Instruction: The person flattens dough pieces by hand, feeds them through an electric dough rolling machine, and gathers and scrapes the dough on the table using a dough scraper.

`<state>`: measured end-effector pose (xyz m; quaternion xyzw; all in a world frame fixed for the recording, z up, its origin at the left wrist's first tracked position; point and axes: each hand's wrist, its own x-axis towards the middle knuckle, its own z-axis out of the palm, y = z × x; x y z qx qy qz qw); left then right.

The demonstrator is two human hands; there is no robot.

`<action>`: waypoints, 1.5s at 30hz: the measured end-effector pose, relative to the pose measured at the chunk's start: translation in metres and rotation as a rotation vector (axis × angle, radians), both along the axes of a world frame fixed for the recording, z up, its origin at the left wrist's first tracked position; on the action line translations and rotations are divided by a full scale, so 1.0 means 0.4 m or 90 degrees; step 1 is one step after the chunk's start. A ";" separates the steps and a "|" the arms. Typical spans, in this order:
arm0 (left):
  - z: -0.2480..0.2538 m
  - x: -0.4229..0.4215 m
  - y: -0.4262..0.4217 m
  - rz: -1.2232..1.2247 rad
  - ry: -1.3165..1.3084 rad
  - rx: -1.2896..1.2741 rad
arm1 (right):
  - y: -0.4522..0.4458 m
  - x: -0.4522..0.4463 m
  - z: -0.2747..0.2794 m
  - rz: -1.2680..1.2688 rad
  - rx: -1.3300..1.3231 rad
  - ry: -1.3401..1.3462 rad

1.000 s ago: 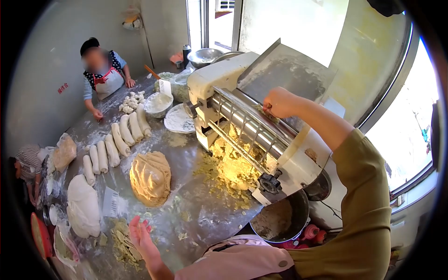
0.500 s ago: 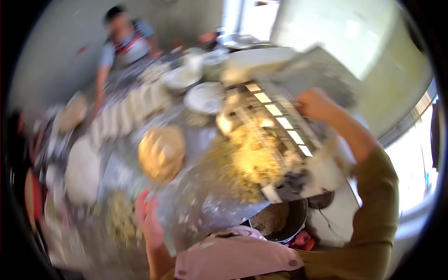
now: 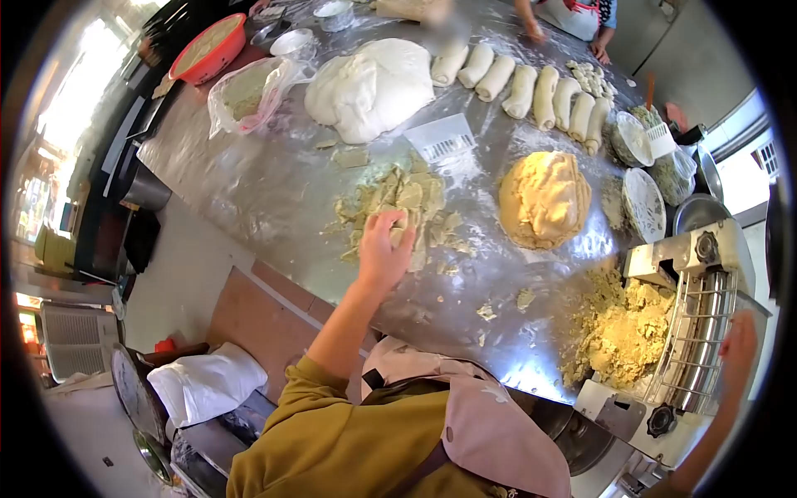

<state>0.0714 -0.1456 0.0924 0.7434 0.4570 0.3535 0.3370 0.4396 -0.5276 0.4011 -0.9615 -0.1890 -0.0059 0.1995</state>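
My left hand (image 3: 386, 253) reaches down into a pile of pale green dough scraps (image 3: 415, 195) on the metal table, fingers curled round some of the flat pieces. At the far right, my right hand (image 3: 737, 339) is at the outer side of the dough roller machine (image 3: 704, 332), beside its metal roller and wire guard; its fingers are blurred and partly hidden. Crumbly yellow dough (image 3: 633, 328) is heaped against the machine. A large smooth yellow dough ball (image 3: 544, 201) lies between the scraps and the machine.
A big white dough mound (image 3: 369, 90), a plastic bag (image 3: 249, 95) and a red basin (image 3: 209, 51) stand at the back left. Several dough rolls (image 3: 521, 91) line the far side, near another person's hand (image 3: 535, 33). Bowls (image 3: 644, 203) crowd the right edge.
The view has swung left and down. My left hand, raised and apart from the scraps earlier, is now in the pile. My right hand is still at the machine.
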 end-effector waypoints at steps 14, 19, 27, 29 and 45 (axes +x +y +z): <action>-0.290 -0.131 0.664 0.216 0.282 0.070 | 0.576 -0.443 -0.699 0.322 -0.021 0.388; -0.269 -0.071 0.674 0.022 0.242 0.052 | 0.643 -0.498 -0.842 0.294 0.076 0.275; -0.207 -0.124 0.517 -0.231 0.075 -0.136 | 0.887 -0.469 -0.793 0.335 0.167 0.210; -0.201 -0.129 0.521 -0.233 0.056 -0.165 | 0.983 -0.478 -0.760 0.399 0.151 0.175; -0.175 -0.098 0.405 -0.242 0.152 -0.013 | 1.234 -0.474 -0.847 0.731 -0.298 0.260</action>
